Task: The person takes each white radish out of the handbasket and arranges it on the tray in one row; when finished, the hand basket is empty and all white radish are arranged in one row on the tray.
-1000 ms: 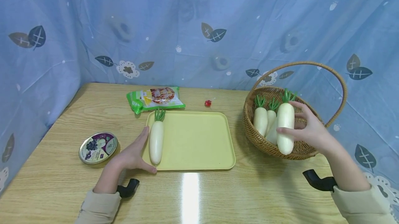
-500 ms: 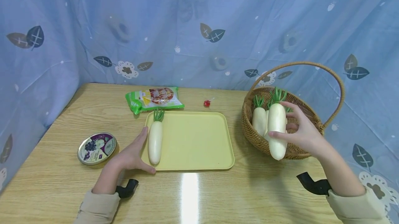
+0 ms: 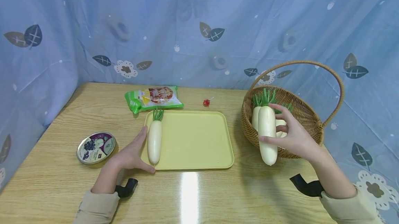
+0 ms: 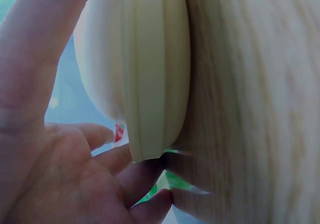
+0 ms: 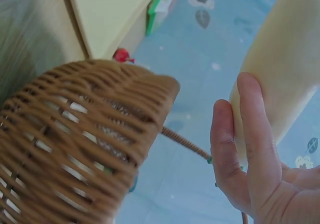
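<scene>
My right hand (image 3: pixel 294 134) grips a white radish (image 3: pixel 267 130) with a green leafy top, thumb on the near side and fingers on the far side. The radish is tilted over the left front of the wicker basket (image 3: pixel 316 137). In the right wrist view, fingers (image 5: pixel 257 129) lie along the pale radish (image 5: pixel 285 59). My left hand (image 3: pixel 131 153) spreads its thumb and fingers at the left edge of the yellow tray (image 3: pixel 196 140), where another white radish (image 3: pixel 154 142) lies lengthwise. The left wrist view has fingers (image 4: pixel 147 181) at the tray's rim (image 4: pixel 150 84).
More white radishes (image 3: pixel 281 127) lie inside the basket, whose tall handle (image 3: pixel 335 73) arches above. Behind the tray are a green-and-white food packet (image 3: pixel 156 98) and a small red object (image 3: pixel 206 102). An oval tin (image 3: pixel 96 148) sits on the left. A blue curtain (image 3: pixel 174 19) hangs behind the table.
My right hand has carried the radish leftward and slightly toward me, from over the basket's middle to its left front rim. The left hand stays at the tray.
</scene>
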The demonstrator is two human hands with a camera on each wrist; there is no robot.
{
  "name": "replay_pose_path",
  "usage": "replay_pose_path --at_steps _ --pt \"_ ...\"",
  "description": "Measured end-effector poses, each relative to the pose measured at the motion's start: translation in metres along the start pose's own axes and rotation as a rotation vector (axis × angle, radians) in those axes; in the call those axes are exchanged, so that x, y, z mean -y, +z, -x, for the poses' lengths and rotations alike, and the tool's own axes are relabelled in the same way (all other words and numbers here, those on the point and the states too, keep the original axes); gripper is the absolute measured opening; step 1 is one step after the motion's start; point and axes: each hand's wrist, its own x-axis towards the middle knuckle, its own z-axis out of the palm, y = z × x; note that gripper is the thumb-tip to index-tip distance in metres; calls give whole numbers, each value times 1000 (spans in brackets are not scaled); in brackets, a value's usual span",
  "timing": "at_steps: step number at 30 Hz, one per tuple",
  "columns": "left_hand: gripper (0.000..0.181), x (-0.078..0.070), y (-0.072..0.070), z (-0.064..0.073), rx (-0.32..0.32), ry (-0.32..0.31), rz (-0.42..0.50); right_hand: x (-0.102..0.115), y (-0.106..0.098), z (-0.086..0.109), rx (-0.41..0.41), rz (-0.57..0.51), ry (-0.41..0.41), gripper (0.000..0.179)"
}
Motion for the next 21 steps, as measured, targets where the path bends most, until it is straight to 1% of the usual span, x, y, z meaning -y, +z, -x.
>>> replay_pose_path --at_steps 3,9,18,21 --pt "142 0 0 0 -2 0 -1 3 4 -1 7 0 4 93" --pt "142 -3 -2 1 0 5 -1 7 14 -3 24 -33 8 92" --pt "141 -3 -1 1 2 8 19 9 28 -8 50 -74 -27 91" --pt "141 -2 -1 1 -7 23 9 9 34 -12 61 -82 -29 91"
